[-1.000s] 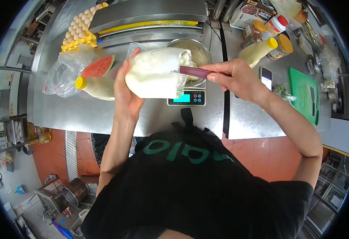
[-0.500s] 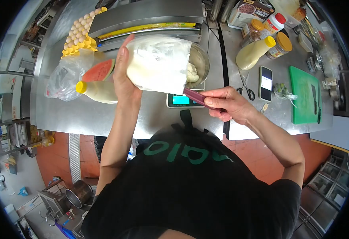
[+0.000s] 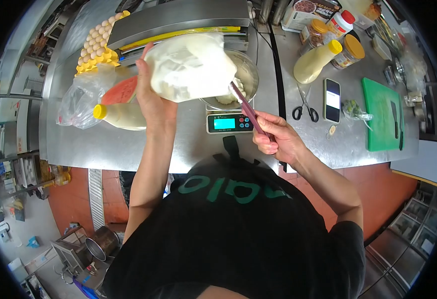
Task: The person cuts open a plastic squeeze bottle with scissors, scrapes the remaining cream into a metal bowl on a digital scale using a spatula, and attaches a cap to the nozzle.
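Bag point(image 3: 188, 67) of thick white stuff, clear-walled and smeared inside, is held up above the table point(image 3: 79, 144), partly overlapping the left side of a metal bowl point(image 3: 251, 70) in this view. The left hand point(image 3: 158, 109) is clamped on the bag at its left end, thumb along the near side; most of its fingers are hidden behind the plastic, so how they are set cannot be told. The right hand point(image 3: 278, 137) has its grip closed around the purple handle point(image 3: 250, 110) of a utensil, fingers and thumb wrapped together near the lower end. The handle slants up to the left, and its far end, coated white, meets the lower right edge of the bag — whether the tip goes inside cannot be told. More white stuff lies in the bowl, which stands on a digital scale point(image 3: 231, 131) with a lit display.

Left of the bag, a bottle with a yellow cap point(image 3: 99, 111) lies on its side, just beside a wedge of watermelon point(image 3: 120, 92) and a crumpled plastic bag point(image 3: 86, 99). To the right are scissors point(image 3: 305, 110), a phone point(image 3: 332, 102) and a green cutting board point(image 3: 378, 119) — a knife point(image 3: 394, 119) rests on it.
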{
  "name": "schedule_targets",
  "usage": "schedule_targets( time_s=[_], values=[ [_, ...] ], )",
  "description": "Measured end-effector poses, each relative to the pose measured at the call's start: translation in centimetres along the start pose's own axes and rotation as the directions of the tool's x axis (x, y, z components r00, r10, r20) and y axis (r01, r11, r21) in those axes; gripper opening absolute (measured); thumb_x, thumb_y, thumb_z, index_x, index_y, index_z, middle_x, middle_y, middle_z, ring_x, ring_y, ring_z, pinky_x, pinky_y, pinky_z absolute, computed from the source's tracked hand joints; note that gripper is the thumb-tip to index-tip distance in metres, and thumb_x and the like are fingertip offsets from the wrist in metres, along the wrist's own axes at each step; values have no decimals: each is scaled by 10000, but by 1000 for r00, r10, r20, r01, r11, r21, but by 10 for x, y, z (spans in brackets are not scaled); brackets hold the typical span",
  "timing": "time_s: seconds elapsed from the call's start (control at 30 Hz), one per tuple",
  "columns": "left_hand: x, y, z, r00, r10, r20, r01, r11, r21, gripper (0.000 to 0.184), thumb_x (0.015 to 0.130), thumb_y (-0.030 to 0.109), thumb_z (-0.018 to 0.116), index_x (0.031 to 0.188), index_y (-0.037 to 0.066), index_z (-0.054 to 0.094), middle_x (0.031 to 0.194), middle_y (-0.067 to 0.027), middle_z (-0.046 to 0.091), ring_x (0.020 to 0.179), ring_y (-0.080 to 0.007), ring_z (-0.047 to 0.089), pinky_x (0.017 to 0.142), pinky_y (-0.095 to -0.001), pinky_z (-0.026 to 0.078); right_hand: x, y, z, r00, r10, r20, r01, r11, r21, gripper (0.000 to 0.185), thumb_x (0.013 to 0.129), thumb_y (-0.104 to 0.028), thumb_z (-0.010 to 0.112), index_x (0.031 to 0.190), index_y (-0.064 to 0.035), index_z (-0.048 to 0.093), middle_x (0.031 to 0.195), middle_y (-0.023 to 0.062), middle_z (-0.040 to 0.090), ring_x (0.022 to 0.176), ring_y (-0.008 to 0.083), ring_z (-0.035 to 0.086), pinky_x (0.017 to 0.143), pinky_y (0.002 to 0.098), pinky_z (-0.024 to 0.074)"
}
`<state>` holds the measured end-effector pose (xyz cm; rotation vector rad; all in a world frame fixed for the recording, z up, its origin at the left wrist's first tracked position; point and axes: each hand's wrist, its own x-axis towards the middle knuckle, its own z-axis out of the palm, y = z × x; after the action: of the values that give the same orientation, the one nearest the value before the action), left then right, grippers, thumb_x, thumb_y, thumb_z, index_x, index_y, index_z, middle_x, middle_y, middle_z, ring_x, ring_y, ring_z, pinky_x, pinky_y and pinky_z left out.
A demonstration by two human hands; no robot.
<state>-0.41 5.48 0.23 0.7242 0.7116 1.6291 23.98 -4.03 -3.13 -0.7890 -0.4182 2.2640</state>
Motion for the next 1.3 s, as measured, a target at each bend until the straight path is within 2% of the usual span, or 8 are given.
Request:
schedule_targets(
  time_s=[0.1, 0.2, 0.27, 0.3, 0.37, 0.47, 0.7, 1.3],
  values=[
    [3, 6, -11, 998, 27, -50, -28, 999, -27, 624, 938, 467, 498, 1367, 30, 379, 1255, -122, 533, 1176, -239, 523, 997, -380, 429, -2, -1, -3, 992, -65, -109, 59, 997, -55, 382, 953, -230, 555, 1304, -86, 517, 633, 11, 452, 462, 49, 317, 393, 197, 252],
    [2, 18, -25, 981, 88, -172, -86, 996, 14, 588, 938, 438, 508, 1333, 14, 409, 1252, -123, 539, 1187, -252, 514, 1012, -396, 416, -8, -11, -28, 921, -314, -231, 168, 855, -490, 343, 927, -203, 602, 1241, -67, 589, 653, -12, 497, 502, 44, 382, 407, 213, 293],
    [0, 24, -37, 964, 52, -260, -68, 996, -51, 535, 929, 402, 525, 1288, 14, 450, 1256, -129, 542, 1179, -268, 519, 1016, -406, 414, -2, -10, -46, 737, -663, -128, 248, 442, -862, 292, 913, -174, 610, 1190, -85, 630, 609, -15, 504, 483, 98, 457, 436, 240, 353],
    [0, 23, -40, 942, 51, -331, -67, 997, -35, 505, 935, 389, 480, 1274, 15, 471, 1252, -134, 549, 1165, -276, 528, 1031, -427, 401, -3, -13, -48, 738, -662, -130, 246, 443, -862, 292, 913, -174, 610, 1190, -85, 630, 609, -15, 504, 483, 98, 457, 436, 240, 353],
    [-2, 21, -40, 940, -58, -336, 9, 989, -146, 501, 935, 384, 451, 1283, 24, 470, 1262, -147, 538, 1177, -304, 512, 1033, -460, 391, -5, -18, -50, 535, -784, 315, -20, -384, -923, 299, 867, -128, 639, 1165, -154, 653, 631, 29, 527, 520, 194, 525, 488, 305, 424],
    [-6, 5, -56, 942, -276, -191, 168, 879, -445, 521, 922, 389, 408, 1310, 45, 459, 1288, -177, 509, 1210, -360, 470, 1047, -533, 344, -2, -11, -47, 536, -747, 393, -133, -535, -834, 407, 785, -17, 612, 1144, -204, 655, 708, 59, 538, 585, 248, 558, 515, 358, 456],
    [-9, -36, -77, 875, -463, 140, 435, 626, -647, 616, 868, 455, 410, 1358, 82, 426, 1307, -208, 466, 1264, -396, 404, 1086, -645, 139, 8, 10, -57, 531, -767, 359, -159, -507, -847, 470, 763, 10, 585, 1180, -198, 635, 729, 51, 519, 635, 239, 568, 527, 375, 460],
    [-13, -31, -56, 860, -511, -1, 417, 703, -575, 596, 876, 441, 367, 1356, 94, 435, 1285, -200, 477, 1261, -395, 416, 1051, -708, 94, -4, 7, -34, 468, -842, 267, -117, -359, -926, 422, 809, -43, 623, 1204, -191, 619, 671, 83, 515, 577, 285, 559, 511, 397, 442]
  ],
)
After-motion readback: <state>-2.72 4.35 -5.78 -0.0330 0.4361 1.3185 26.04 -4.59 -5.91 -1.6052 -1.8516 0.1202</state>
